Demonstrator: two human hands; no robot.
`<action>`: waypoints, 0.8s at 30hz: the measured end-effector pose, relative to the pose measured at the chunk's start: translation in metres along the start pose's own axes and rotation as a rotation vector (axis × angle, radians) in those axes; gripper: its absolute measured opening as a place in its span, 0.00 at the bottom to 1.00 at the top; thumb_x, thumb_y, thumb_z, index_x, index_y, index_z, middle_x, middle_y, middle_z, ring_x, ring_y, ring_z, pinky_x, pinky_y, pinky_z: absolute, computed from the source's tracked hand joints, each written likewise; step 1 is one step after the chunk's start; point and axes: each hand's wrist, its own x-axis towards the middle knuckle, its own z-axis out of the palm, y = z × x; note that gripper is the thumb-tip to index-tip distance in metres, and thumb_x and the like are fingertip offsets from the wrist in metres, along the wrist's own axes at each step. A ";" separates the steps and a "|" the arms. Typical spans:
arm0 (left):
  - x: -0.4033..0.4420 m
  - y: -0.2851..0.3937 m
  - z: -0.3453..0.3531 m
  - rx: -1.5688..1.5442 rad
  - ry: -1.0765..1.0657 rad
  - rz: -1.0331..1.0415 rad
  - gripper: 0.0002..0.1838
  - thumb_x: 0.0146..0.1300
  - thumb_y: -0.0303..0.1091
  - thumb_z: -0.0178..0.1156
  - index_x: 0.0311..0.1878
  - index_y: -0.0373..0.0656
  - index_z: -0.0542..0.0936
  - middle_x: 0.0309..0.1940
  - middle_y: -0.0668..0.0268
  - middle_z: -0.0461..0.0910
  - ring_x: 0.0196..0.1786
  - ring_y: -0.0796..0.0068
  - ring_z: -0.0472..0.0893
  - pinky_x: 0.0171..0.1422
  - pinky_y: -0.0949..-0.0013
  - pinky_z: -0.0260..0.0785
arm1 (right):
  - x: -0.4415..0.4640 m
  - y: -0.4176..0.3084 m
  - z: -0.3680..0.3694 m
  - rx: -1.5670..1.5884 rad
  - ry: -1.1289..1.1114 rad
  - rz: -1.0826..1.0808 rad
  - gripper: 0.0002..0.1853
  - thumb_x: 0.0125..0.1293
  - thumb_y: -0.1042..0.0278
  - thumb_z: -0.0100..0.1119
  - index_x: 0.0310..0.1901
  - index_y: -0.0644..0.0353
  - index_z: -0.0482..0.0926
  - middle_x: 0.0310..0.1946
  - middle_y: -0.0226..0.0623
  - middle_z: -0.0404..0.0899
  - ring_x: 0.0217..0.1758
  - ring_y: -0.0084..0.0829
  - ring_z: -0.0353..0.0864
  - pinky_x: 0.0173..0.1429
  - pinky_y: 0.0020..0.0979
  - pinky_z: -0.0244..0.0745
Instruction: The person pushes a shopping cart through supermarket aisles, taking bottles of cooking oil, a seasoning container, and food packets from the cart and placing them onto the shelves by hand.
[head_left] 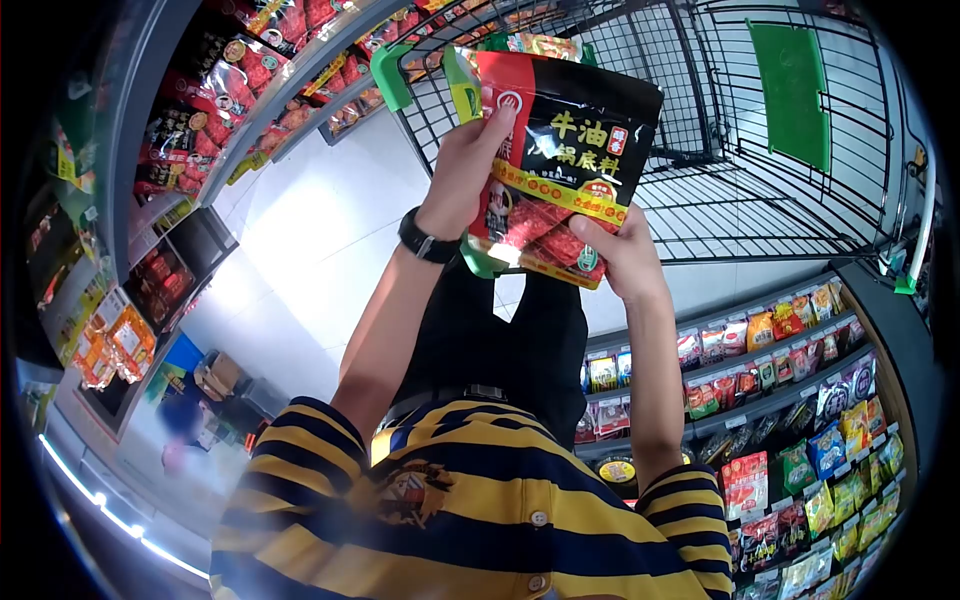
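A black and red packet of hotpot base [570, 130] with gold lettering is held up in front of my body, slightly tilted. My left hand [470, 165], with a black watch on its wrist, grips the packet's left side with the thumb on its front. On the lower right corner, my right hand [622, 250] pinches the packet with its thumb on the front. My other fingers are hidden behind it. Green and yellow packaging [462, 85] shows past the packet's upper left edge; I cannot tell whether it is held or lies in the cart.
Directly beyond the packet stands a black wire shopping cart [660, 215] with a green panel [790, 95]. Shelves with red packets [200, 125] rise on the left. Shelves of bagged goods [745, 485] stand at the lower right. Light floor tiles [320, 220] show between them.
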 end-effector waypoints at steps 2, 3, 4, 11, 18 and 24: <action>-0.016 0.006 0.003 -0.081 -0.062 0.000 0.21 0.67 0.48 0.61 0.43 0.34 0.81 0.31 0.71 0.81 0.31 0.86 0.78 0.33 0.81 0.69 | 0.002 0.004 -0.010 0.105 -0.039 0.039 0.18 0.62 0.77 0.64 0.53 0.68 0.76 0.46 0.39 0.82 0.46 0.24 0.81 0.53 0.28 0.77; -0.023 0.004 -0.003 -0.061 -0.100 -0.031 0.20 0.67 0.46 0.62 0.44 0.35 0.80 0.32 0.71 0.81 0.32 0.86 0.78 0.34 0.80 0.69 | 0.005 0.004 -0.012 0.211 -0.078 0.077 0.18 0.61 0.78 0.64 0.53 0.68 0.76 0.46 0.39 0.82 0.47 0.24 0.81 0.53 0.28 0.77; -0.028 -0.004 -0.009 0.130 -0.124 -0.051 0.18 0.66 0.43 0.63 0.45 0.35 0.80 0.34 0.71 0.82 0.33 0.86 0.78 0.36 0.79 0.71 | 0.005 0.004 -0.009 0.196 -0.046 0.042 0.18 0.61 0.79 0.64 0.53 0.69 0.76 0.46 0.38 0.82 0.47 0.25 0.81 0.54 0.29 0.78; -0.036 -0.023 -0.010 0.066 -0.009 0.121 0.09 0.65 0.31 0.64 0.45 0.37 0.80 0.34 0.73 0.80 0.32 0.88 0.75 0.35 0.79 0.69 | 0.023 -0.013 -0.002 0.032 -0.062 0.111 0.20 0.60 0.78 0.66 0.54 0.68 0.75 0.45 0.36 0.82 0.46 0.23 0.81 0.52 0.27 0.77; -0.016 0.009 -0.008 -0.019 -0.056 0.181 0.13 0.65 0.27 0.63 0.51 0.37 0.77 0.41 0.70 0.82 0.40 0.84 0.80 0.44 0.77 0.74 | 0.041 -0.055 0.014 -0.250 -0.108 -0.145 0.29 0.55 0.80 0.69 0.59 0.69 0.68 0.50 0.39 0.79 0.51 0.24 0.79 0.55 0.26 0.76; -0.006 0.034 0.000 -0.139 -0.208 0.192 0.21 0.63 0.23 0.63 0.58 0.36 0.72 0.50 0.65 0.79 0.52 0.79 0.79 0.58 0.70 0.74 | 0.069 -0.098 0.013 -0.354 -0.140 -0.283 0.27 0.52 0.79 0.70 0.55 0.71 0.73 0.46 0.39 0.82 0.49 0.26 0.80 0.57 0.29 0.73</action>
